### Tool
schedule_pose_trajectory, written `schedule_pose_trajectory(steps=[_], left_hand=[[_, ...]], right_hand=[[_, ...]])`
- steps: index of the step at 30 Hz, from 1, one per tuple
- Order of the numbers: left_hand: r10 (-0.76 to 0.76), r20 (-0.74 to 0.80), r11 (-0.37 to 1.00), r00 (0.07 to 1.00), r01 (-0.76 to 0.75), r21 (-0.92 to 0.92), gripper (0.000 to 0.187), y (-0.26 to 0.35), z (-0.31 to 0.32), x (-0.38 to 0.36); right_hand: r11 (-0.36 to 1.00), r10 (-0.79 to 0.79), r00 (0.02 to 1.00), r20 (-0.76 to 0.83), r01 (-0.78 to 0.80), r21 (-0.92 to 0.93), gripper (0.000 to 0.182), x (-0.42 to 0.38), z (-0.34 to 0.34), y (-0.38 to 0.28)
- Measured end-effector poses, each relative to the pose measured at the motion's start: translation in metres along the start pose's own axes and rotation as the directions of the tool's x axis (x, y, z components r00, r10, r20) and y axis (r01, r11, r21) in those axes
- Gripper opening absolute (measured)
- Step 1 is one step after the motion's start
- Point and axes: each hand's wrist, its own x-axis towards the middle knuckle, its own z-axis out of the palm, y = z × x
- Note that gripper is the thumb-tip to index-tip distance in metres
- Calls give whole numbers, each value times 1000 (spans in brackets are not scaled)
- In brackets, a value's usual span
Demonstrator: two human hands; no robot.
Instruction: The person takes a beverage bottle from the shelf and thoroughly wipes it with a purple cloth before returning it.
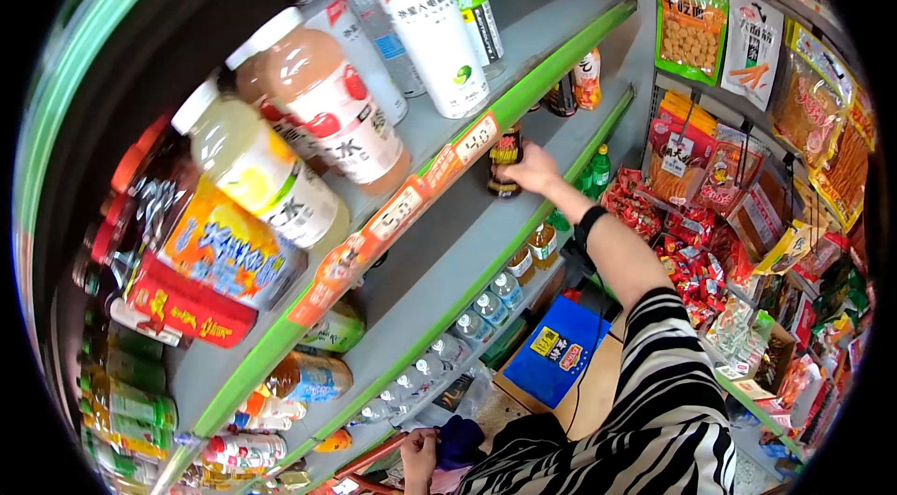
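My right hand (pixel 532 170) reaches onto the second shelf, its fingers closed around a small dark drink bottle (pixel 505 162) with a yellow and red label. The upper shelf's green edge is just above the bottle. Further along the same shelf stand another dark bottle (pixel 562 95) and an orange-labelled bottle (pixel 587 81). Low in the view, my left hand (pixel 420 447) is curled closed beside a dark purple cloth-like thing (pixel 461 442). What its fingers hold, if anything, is hidden.
Pink juice bottles (pixel 327 103), a yellow juice bottle (pixel 266 168) and a white carton-like bottle (pixel 432 37) stand on the upper shelf. Water bottles (pixel 491 307) line a lower shelf. A blue box (pixel 558 350) lies below. Snack packets (pixel 691 28) hang at right.
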Motion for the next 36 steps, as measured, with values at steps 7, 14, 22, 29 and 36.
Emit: schedule_pose_trajectory(steps=[7, 14, 22, 29, 36], left_hand=[[40, 23, 995, 999, -38, -91, 14, -13, -17, -55], [90, -46, 974, 995, -97, -204, 14, -34, -53, -120], [8, -30, 883, 1000, -21, -470, 33, -39, -78, -171], [6, -73, 712, 997, -56, -700, 30, -47, -76, -204], [-26, -104, 609, 994, -67, -790, 21, -50, -79, -220]], right_hand=[[753, 23, 933, 360, -253, 608, 39, -134, 25, -64], [721, 38, 730, 683, -493, 487, 46, -308, 96, -39], [855, -132, 498, 857, -380, 353, 62, -506, 149, -66], [936, -318, 496, 808, 302, 183, 60, -584, 159, -86], [944, -330, 474, 816, 159, 289, 46, -602, 153, -80]])
